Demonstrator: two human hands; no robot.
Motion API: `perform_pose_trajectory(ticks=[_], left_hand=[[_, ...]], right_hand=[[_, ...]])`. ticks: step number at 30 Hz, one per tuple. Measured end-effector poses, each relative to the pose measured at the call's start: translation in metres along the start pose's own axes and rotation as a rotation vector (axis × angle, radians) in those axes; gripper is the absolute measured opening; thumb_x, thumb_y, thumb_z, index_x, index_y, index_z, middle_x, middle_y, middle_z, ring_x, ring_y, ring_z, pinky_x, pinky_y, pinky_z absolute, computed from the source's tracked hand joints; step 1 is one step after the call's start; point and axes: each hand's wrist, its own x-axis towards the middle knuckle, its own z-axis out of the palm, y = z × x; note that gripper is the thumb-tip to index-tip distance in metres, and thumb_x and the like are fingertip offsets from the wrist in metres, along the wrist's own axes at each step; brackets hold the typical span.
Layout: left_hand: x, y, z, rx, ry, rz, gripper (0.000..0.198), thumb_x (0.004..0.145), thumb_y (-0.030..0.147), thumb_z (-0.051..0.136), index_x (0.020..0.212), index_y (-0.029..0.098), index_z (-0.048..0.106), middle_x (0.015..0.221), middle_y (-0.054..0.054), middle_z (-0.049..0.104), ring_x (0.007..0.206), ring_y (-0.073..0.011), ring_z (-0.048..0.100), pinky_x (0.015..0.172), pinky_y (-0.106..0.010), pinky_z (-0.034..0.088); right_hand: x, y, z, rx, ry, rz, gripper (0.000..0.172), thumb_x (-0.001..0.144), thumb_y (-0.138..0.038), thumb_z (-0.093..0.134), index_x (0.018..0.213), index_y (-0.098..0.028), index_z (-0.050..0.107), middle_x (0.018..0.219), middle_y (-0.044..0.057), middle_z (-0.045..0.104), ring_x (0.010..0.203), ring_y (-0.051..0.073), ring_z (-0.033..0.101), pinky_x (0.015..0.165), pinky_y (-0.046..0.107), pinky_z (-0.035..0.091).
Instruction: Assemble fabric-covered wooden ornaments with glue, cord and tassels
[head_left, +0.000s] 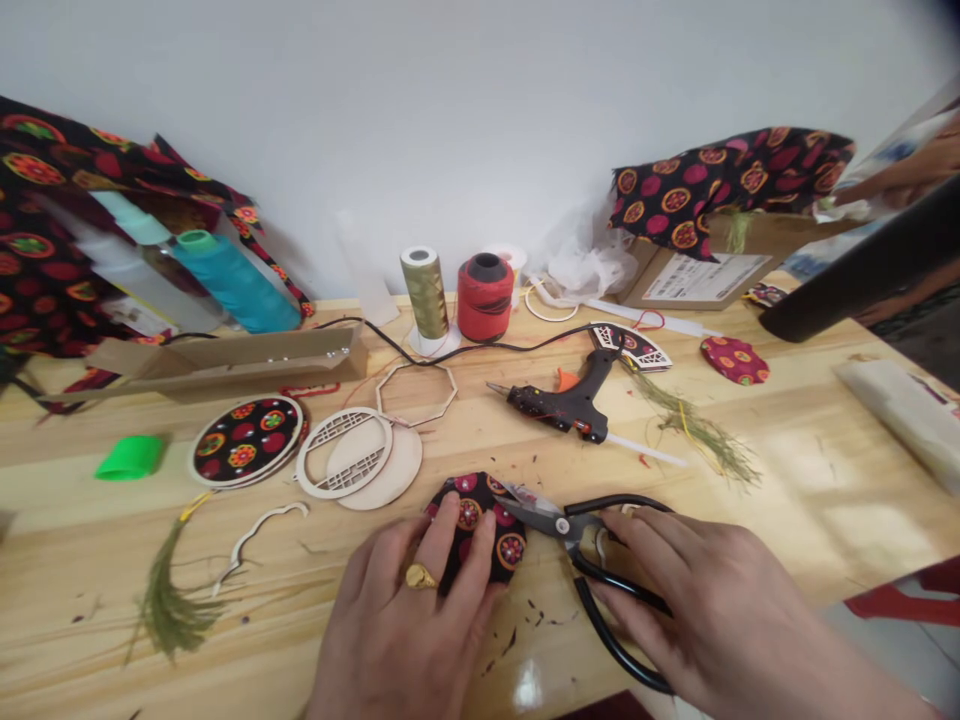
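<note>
Left hand (409, 610) is holding the patterned cloth (511, 550) down on the bench (795, 500), right hand (701, 580) gripping scissors (546, 520) at its edge. Looks light and soft, so I'd pinch near the rim.

Beyond our left fingers (445, 528), the round wooden frame (358, 470) and pale disc (401, 472) stood in the way. Past the scissors (536, 517), the glue gun (551, 412) blocked us, its white stick (649, 450) jutting rightward. We had open desk (832, 470) right of the right-hand tassel (701, 430), but leftward a wavy strip (241, 543) interrupted our passage.
</note>
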Motion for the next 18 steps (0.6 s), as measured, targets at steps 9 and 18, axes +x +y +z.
perform_pose_trajectory(ticks=[9,18], left_hand=[[-0.0019,-0.0012,0.0004,0.001,-0.055,0.010,0.032,0.092,0.028,0.051,0.121,0.020,0.065,0.120,-0.012,0.069,0.097,-0.0292,0.066,0.074,-0.047,0.055],[-0.0003,-0.0021,-0.0006,0.013,-0.046,0.020,0.034,0.091,0.031,0.054,0.122,0.020,0.064,0.122,-0.014,0.067,0.099,-0.0299,0.064,0.075,-0.045,0.052]], right_hand=[[0.0038,-0.0035,-0.0031,0.022,-0.020,-0.006,0.020,0.097,-0.029,0.044,0.089,-0.019,0.058,0.074,0.002,0.064,0.060,0.018,0.064,0.052,0.031,0.047],[0.0038,-0.0024,0.0008,-0.122,0.035,-0.108,0.029,0.102,-0.031,0.033,0.094,-0.017,0.057,0.075,0.003,0.066,0.059,0.018,0.065,0.052,0.031,0.050]])
